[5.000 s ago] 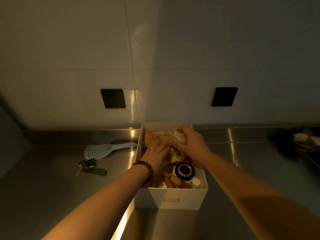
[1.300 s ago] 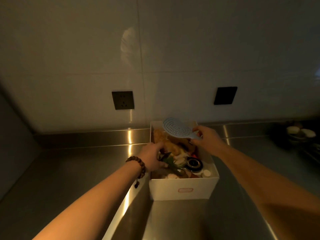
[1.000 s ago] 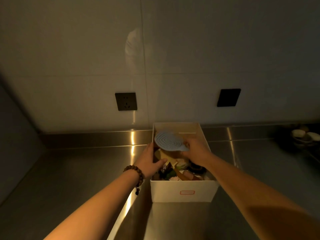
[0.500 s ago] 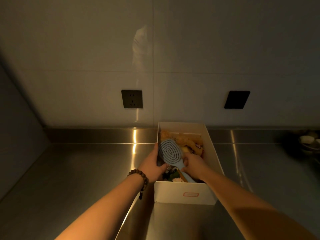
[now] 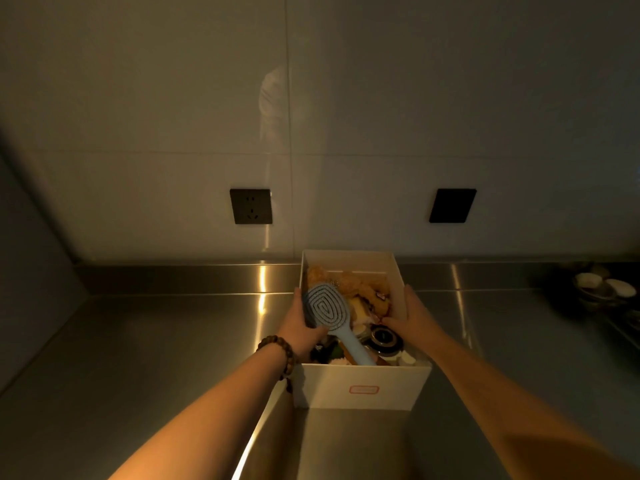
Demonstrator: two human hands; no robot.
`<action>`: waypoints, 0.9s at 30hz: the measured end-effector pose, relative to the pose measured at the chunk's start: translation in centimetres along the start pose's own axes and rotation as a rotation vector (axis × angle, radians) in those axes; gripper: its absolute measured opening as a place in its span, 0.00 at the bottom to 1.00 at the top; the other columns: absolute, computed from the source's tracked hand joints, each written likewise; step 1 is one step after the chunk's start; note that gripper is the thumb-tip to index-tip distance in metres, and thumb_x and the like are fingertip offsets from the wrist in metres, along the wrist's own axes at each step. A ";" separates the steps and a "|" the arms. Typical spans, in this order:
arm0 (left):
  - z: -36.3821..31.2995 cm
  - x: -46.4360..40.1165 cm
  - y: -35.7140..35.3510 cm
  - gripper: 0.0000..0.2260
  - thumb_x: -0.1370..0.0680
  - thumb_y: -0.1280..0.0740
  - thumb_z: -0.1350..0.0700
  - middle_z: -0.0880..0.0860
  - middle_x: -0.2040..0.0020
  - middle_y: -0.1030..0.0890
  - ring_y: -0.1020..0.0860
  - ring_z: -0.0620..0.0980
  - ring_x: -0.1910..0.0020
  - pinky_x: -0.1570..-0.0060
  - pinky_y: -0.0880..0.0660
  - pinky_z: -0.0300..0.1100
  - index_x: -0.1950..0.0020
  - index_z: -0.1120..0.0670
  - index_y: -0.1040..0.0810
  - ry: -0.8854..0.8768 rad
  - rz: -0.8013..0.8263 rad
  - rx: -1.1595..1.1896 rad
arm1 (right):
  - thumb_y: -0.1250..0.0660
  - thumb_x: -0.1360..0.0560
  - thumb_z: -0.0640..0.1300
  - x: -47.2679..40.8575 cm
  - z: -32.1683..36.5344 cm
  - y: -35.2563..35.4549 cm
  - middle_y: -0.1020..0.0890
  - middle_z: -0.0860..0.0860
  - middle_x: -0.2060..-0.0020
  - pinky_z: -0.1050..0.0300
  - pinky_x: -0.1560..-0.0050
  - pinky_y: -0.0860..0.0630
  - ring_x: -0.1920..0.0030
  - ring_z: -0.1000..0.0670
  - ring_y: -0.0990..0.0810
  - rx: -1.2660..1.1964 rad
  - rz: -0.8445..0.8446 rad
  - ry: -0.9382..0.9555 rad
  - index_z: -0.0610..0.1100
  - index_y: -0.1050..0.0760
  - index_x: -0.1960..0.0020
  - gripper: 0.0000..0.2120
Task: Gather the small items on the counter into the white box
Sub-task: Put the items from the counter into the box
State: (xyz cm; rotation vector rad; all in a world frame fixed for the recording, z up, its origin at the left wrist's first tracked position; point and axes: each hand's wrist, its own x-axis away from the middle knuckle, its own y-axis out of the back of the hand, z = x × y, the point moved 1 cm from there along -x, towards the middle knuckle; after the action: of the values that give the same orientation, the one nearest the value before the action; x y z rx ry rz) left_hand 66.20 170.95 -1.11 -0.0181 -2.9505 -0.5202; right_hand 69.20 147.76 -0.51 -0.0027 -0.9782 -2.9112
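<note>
gripping the white box (image 5: 363, 375) on either side, the left hand (image 5: 300, 327) has its thumb curled over the left wall and the right hand (image 5: 410, 315) has its thumb over the right wall. between the two grips the blue hairbrush (image 5: 329, 311) lies on the pile inside, handle toward the near wall. right of the handle sits a round black tin (image 5: 384, 337); beyond both grips, orange fluffy things (image 5: 363, 284) fill the far end. the box stands on the steel counter (image 5: 156, 341).
</note>
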 end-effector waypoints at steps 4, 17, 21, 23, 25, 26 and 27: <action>0.1 0.4 0.3 0.42 0.27 0.35 0.68 0.55 0.31 0.31 0.28 0.56 0.37 0.51 0.22 0.48 0.24 0.42 0.53 0.087 -0.001 0.022 | 0.31 0.26 0.42 0.2 -0.4 -0.2 0.25 0.43 0.35 0.53 0.44 0.26 0.40 0.45 0.24 -0.065 -0.011 -0.163 0.47 0.42 0.26 0.33; 1.2 5.5 0.4 0.39 0.24 0.36 0.62 0.59 0.33 0.30 0.26 0.52 0.47 0.60 0.27 0.38 0.24 0.42 0.57 0.136 -0.154 -0.138 | 0.40 0.20 0.44 3.4 0.6 -0.3 0.26 0.45 0.34 0.46 0.36 0.27 0.38 0.46 0.25 -0.054 0.198 -0.095 0.54 0.45 0.24 0.26; 1.5 8.9 0.8 0.39 0.25 0.35 0.62 0.57 0.32 0.29 0.27 0.47 0.48 0.63 0.29 0.30 0.24 0.43 0.55 0.113 -0.156 -0.132 | 0.42 0.19 0.44 6.4 0.9 -1.1 0.31 0.45 0.29 0.53 0.36 0.32 0.33 0.45 0.29 -0.072 0.210 -0.109 0.54 0.52 0.22 0.30; 1.8 10.8 1.0 0.39 0.25 0.35 0.64 0.57 0.32 0.29 0.28 0.44 0.52 0.67 0.30 0.27 0.24 0.43 0.55 0.113 -0.152 -0.156 | 0.41 0.20 0.44 8.1 0.9 -1.6 0.29 0.46 0.31 0.50 0.35 0.30 0.34 0.46 0.28 -0.062 0.222 -0.097 0.54 0.51 0.23 0.30; 2.1 13.0 1.2 0.38 0.24 0.38 0.66 0.59 0.33 0.29 0.25 0.50 0.48 0.58 0.27 0.33 0.23 0.45 0.57 0.116 -0.161 -0.215 | 0.40 0.20 0.45 10.3 1.1 -1.9 0.29 0.47 0.31 0.50 0.35 0.30 0.34 0.45 0.28 -0.064 0.225 -0.103 0.55 0.51 0.23 0.31; 2.3 14.1 1.3 0.38 0.24 0.39 0.66 0.60 0.33 0.28 0.24 0.53 0.45 0.55 0.28 0.37 0.23 0.46 0.57 0.116 -0.167 -0.236 | 0.40 0.20 0.46 11.4 1.3 -2.1 0.29 0.48 0.30 0.51 0.35 0.31 0.34 0.45 0.28 -0.067 0.225 -0.106 0.56 0.52 0.23 0.31; 2.5 15.3 1.4 0.37 0.24 0.39 0.66 0.60 0.33 0.28 0.24 0.54 0.45 0.54 0.29 0.39 0.23 0.46 0.57 0.112 -0.171 -0.250 | 0.41 0.19 0.47 12.5 1.4 -2.3 0.29 0.48 0.30 0.51 0.35 0.30 0.34 0.46 0.28 -0.071 0.222 -0.103 0.56 0.51 0.23 0.30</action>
State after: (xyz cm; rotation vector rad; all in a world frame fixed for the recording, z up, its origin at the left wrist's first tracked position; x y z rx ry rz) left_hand 50.77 172.89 -0.80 0.2301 -2.7735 -0.8803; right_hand 56.55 149.66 -0.47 -0.2508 -0.8278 -2.7618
